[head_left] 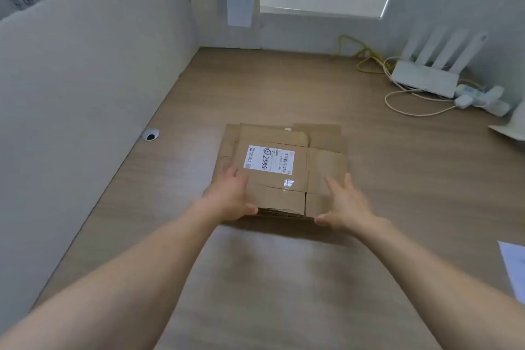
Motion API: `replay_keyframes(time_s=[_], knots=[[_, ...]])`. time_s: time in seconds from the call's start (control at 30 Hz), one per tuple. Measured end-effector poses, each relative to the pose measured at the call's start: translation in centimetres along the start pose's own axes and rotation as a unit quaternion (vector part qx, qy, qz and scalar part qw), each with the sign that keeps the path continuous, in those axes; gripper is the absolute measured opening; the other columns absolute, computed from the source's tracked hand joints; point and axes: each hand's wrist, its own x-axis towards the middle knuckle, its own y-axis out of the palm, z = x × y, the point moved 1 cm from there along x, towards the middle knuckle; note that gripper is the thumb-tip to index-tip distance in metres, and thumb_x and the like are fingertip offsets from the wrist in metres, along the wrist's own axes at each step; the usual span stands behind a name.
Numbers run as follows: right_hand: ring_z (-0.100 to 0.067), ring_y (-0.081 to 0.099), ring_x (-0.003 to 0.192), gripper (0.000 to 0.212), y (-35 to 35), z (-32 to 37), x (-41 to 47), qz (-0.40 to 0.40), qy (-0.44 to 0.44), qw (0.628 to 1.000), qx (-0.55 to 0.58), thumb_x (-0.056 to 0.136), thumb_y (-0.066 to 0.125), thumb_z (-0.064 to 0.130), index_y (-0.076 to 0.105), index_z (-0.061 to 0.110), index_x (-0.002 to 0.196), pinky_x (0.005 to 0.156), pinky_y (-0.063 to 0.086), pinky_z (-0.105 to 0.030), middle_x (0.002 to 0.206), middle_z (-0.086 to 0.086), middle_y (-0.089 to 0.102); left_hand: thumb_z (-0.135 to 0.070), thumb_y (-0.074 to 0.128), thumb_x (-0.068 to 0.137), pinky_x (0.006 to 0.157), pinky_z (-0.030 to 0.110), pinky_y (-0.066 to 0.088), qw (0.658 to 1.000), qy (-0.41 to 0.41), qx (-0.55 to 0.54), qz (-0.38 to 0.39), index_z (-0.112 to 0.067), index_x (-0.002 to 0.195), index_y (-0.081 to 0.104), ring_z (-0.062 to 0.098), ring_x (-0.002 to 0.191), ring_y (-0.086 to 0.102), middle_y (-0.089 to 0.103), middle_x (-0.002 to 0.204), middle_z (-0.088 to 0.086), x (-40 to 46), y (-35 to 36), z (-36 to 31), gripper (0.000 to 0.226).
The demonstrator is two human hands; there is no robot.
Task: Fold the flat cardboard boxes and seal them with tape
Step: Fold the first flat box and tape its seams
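Note:
A stack of flattened brown cardboard boxes lies in the middle of the wooden desk. The top one bears a white shipping label and a scrap of clear tape. My left hand lies on the stack's near left corner, fingers on top and thumb at the near edge. My right hand is at the near right corner, fingers straight on top and thumb under the near edge. No tape roll is in view.
A grey partition runs along the left side, with a cable hole in the desk beside it. A white router, a power strip and cables sit at the back right. A sheet of paper lies at the right edge.

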Motion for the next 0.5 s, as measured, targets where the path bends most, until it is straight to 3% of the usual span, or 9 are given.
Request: replay_keyframes(time_s=[0.1, 0.17, 0.37, 0.5], knots=[[-0.037, 0.027, 0.143, 0.121, 1.3, 0.2, 1.5, 0.007, 0.023, 1.000, -0.011, 0.062, 0.082, 0.051, 0.004, 0.039, 0.154, 0.109, 0.038, -0.044, 0.163, -0.012, -0.008, -0.049, 0.080, 0.070, 0.110, 0.049, 0.037, 1.000, -0.005, 0.000, 0.020, -0.020, 0.143, 0.033, 0.029, 0.149, 0.008, 0.018, 0.156, 0.001, 1.5, 0.7, 0.8, 0.092], [-0.038, 0.025, 0.143, 0.121, 2.3, 0.3, 2.4, 0.009, 0.033, 0.999, -0.015, 0.062, 0.083, 0.051, 0.005, 0.038, 0.154, 0.110, 0.037, -0.045, 0.163, -0.011, -0.011, -0.046, 0.082, 0.069, 0.113, 0.047, 0.033, 0.999, 0.000, -0.003, 0.032, -0.019, 0.138, 0.037, 0.031, 0.150, 0.001, 0.024, 0.151, 0.003, 2.2, 1.2, 1.1, 0.087], [-0.041, 0.015, 0.145, 0.119, 4.2, 0.5, 4.2, -0.023, 0.048, 0.998, -0.038, 0.060, 0.082, 0.051, 0.007, 0.040, 0.152, 0.112, 0.031, -0.047, 0.161, -0.009, -0.016, -0.036, 0.087, 0.064, 0.101, 0.039, 0.044, 1.000, 0.015, -0.012, 0.022, -0.018, 0.126, 0.041, 0.029, 0.135, 0.030, 0.030, 0.138, 0.003, 3.0, 2.3, 1.7, 0.079], [-0.044, 0.008, 0.146, 0.123, 4.8, 0.5, 4.5, -0.013, 0.057, 0.998, -0.031, 0.057, 0.084, 0.051, 0.006, 0.043, 0.151, 0.113, 0.029, -0.049, 0.160, -0.006, -0.022, -0.032, 0.084, 0.066, 0.102, 0.040, 0.042, 0.999, 0.026, -0.018, -0.018, -0.018, 0.120, 0.043, 0.033, 0.133, 0.032, 0.031, 0.136, 0.003, 3.1, 2.5, 2.1, 0.069]])
